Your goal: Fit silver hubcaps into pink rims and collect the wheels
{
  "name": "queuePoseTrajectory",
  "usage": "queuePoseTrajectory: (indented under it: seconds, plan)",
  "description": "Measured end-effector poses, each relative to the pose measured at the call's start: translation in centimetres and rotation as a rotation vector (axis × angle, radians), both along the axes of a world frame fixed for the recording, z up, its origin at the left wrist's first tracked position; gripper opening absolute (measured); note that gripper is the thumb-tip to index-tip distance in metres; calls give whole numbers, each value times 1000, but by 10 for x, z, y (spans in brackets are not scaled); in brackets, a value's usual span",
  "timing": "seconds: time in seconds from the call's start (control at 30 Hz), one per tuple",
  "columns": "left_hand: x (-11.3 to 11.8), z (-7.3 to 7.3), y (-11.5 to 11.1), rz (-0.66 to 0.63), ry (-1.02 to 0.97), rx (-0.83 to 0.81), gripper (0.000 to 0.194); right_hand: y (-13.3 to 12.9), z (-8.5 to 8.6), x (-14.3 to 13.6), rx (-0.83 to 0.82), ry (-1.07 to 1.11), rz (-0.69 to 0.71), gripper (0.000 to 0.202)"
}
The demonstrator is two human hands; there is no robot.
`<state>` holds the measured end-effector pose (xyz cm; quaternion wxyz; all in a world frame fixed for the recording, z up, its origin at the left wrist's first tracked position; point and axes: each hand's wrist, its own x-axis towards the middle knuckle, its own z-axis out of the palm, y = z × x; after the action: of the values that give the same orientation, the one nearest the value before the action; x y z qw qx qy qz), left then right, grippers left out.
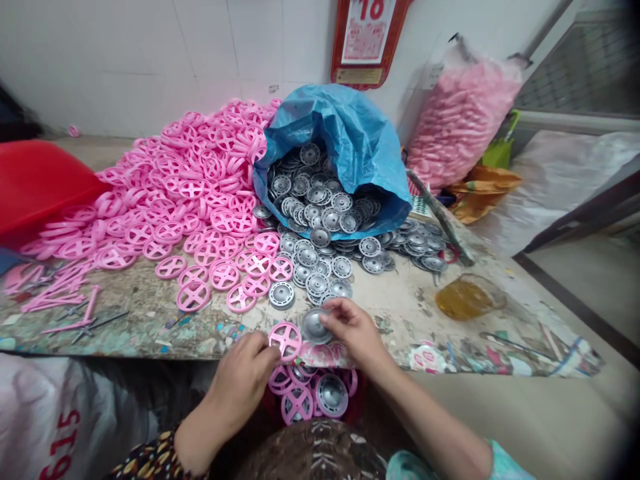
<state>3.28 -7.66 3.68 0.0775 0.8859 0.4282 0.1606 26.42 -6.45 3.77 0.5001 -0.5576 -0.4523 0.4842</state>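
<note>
My left hand (247, 373) is closed on a pink plastic wheel ring (285, 341) with crossed spokes, at the table's front edge. Just to its right, my right hand (355, 333) pinches a grey wheel disc (316, 327) by its rim. The two parts are side by side; whether they touch I cannot tell. Below both hands, a container holds pink rings with grey discs (332, 395) set in some of them. A heap of pink rings (200, 173) covers the table's left and middle. Grey discs (317, 285) spill out of a blue bag (345, 147) toward my hands.
A red tub (45, 187) stands at the left, with pink rods (60, 287) in front. At the right lies a clear cup (470, 297) of amber liquid. Behind it are a metal bar (443, 220) and a large bag of pink parts (463, 120). A white sack (75, 413) sits below left.
</note>
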Motion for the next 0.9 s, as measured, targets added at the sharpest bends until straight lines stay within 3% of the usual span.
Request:
queuePoseTrajectory:
  seconds: [0.13, 0.23, 0.33, 0.4, 0.47, 0.53, 0.67, 0.9]
  plan:
    - [7, -12, -1, -6, -125, -109, 20, 9, 1, -38, 72, -283, 150, 8]
    - [3, -19, 4, 96, -277, -170, 10, 11, 0, -50, 157, -585, 220, 8]
    - [2, -22, 7, 220, -354, -174, 30, 7, 2, -51, 227, -740, 282, 10]
    - [4, -22, 7, 245, -341, -187, 46, 3, 5, -49, 227, -771, 315, 13]
    - [8, -21, 6, 239, -314, -221, 49, -2, 8, -45, 186, -747, 323, 19]
    - [12, -18, 3, 207, -311, -266, 40, -8, 11, -42, 132, -696, 342, 21]
    - [18, -13, -9, 155, -398, -396, 18, -23, 14, -34, 139, -655, 398, 1]
    - [24, -6, -20, 170, -540, -608, 8, -39, 10, -35, 199, -629, 295, 5]
